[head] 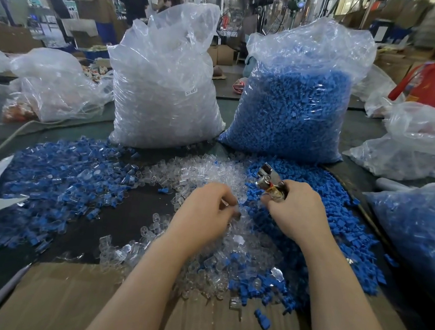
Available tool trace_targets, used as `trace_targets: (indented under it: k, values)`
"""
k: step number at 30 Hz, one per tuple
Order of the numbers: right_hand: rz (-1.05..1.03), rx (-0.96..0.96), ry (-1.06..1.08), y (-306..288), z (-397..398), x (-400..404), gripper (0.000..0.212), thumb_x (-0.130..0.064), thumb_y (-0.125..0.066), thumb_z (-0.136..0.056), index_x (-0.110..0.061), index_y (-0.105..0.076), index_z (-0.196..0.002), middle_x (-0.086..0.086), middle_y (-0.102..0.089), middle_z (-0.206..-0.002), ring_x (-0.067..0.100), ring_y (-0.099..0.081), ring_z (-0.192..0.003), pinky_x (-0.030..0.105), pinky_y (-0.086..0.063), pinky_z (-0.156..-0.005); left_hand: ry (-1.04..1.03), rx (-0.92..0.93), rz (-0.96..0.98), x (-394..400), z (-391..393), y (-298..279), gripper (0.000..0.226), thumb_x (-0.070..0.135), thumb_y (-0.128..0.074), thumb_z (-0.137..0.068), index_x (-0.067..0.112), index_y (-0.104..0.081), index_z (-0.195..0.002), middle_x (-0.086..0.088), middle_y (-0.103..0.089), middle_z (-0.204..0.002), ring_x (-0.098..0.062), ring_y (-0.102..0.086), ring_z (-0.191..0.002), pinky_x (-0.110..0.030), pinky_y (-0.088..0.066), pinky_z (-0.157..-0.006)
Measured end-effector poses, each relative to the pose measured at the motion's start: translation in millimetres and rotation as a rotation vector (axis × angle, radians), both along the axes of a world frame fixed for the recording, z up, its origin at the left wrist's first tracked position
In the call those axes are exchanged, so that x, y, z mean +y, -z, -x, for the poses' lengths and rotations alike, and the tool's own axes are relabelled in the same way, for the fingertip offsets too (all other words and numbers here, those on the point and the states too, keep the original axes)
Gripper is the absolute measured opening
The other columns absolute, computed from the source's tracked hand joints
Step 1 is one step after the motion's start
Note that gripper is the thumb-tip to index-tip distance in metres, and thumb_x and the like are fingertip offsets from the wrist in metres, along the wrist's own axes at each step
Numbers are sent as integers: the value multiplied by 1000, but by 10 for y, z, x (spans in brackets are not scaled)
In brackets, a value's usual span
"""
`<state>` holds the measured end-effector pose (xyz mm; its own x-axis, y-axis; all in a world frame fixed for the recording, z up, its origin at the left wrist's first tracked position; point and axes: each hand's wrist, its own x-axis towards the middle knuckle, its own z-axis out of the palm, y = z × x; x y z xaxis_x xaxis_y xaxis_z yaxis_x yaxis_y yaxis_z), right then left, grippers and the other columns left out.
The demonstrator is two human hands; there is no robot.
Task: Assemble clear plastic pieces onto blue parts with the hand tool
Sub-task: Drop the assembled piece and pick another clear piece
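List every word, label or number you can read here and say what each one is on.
"SJ 017" as best it reads, the last characters unsure: small white label on the big bag of clear pieces.
Yellow characters on the red bag at the far right: too blurred to read.
Hand tool in the right hand: no legible marking.
Nothing else readable.

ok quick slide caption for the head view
Right hand grips the hand tool while left hand picks through loose clear pieces.
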<state>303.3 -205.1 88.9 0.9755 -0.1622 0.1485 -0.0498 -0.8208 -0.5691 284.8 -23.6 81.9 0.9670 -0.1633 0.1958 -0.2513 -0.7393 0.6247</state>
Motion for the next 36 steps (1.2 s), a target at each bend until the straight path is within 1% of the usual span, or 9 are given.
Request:
trace_targets:
  k: [2, 5, 7, 9, 13, 16, 20, 25, 36]
  values:
    - [-26, -34, 0, -13, 3, 14, 21, -38, -68, -84, -23, -57, -74, -7, -59, -67, 15, -53, -64, 29, -34, -52, -58, 28, 218, 10, 0, -18, 12, 26, -72, -88, 29, -61, -83, 13, -66, -81, 1, -61, -72, -14, -50, -61]
    - [-86, -77, -6, -42, 17, 44, 23, -39, -70, -83, -24, -56, -73, -8, -58, -66, 18, -55, -67, 31, -37, -57, -109, 91, 478, 19, 0, -53, 16, 15, -78, -82, 24, -64, -85, 6, -72, -83, -5, -67, -76, -18, -55, -70]
    - [-148, -108, -23, -65, 28, 59, 21, -39, -71, -82, -22, -59, -75, -6, -60, -66, 19, -56, -67, 32, -41, -59, -77, 162, 665, 21, 7, -89, 25, 8, -80, -79, 21, -66, -96, -1, -74, -86, -14, -71, -80, -21, -56, -72]
    - [-217, -128, -55, -89, 41, 68, 20, -37, -72, -82, -21, -62, -76, -5, -61, -65, 18, -56, -65, 34, -44, -58, -24, 204, 791, 34, 15, -111, 41, 3, -79, -78, 27, -67, -109, -2, -74, -86, -13, -70, -78, -20, -54, -73]
    - [-359, -135, -104, -114, 67, 86, 19, -36, -74, -83, -20, -65, -79, -3, -66, -70, 18, -61, -70, 37, -50, -66, -37, 224, 872, 51, 26, -130, 31, -1, -81, -74, 23, -75, -94, 1, -74, -82, -11, -70, -80, -18, -53, -72]
    - [-406, -142, -116, -118, 76, 95, 19, -36, -74, -83, -20, -65, -79, -1, -66, -71, 19, -62, -71, 39, -51, -68, -45, 251, 932, 51, 22, -138, 24, 2, -81, -74, 15, -75, -93, -4, -76, -87, -11, -70, -79, -17, -53, -70]
    - [-404, -146, -139, -116, 79, 102, 15, -33, -73, -85, -20, -66, -82, -1, -67, -74, 20, -63, -74, 40, -52, -70, -63, 259, 965, 41, 13, -153, 12, 12, -75, -82, 16, -76, -93, -6, -77, -89, -11, -68, -76, -22, -54, -73]
    - [-416, -182, -163, -115, 91, 130, 14, -32, -73, -84, -21, -66, -79, -4, -66, -69, 14, -60, -67, 35, -49, -65, -120, 221, 1062, 23, 12, -148, 21, -3, -70, -84, 9, -70, -102, -9, -76, -87, -14, -71, -74, -22, -57, -70]
    - [-390, -231, -223, -134, 122, 241, 14, -33, -75, -83, -29, -63, -78, -10, -64, -66, 7, -60, -67, 32, -50, -65, -210, 177, 1099, -15, 53, -201, 15, 0, -77, -79, 7, -73, -91, -9, -76, -79, -15, -74, -74, -18, -56, -64]
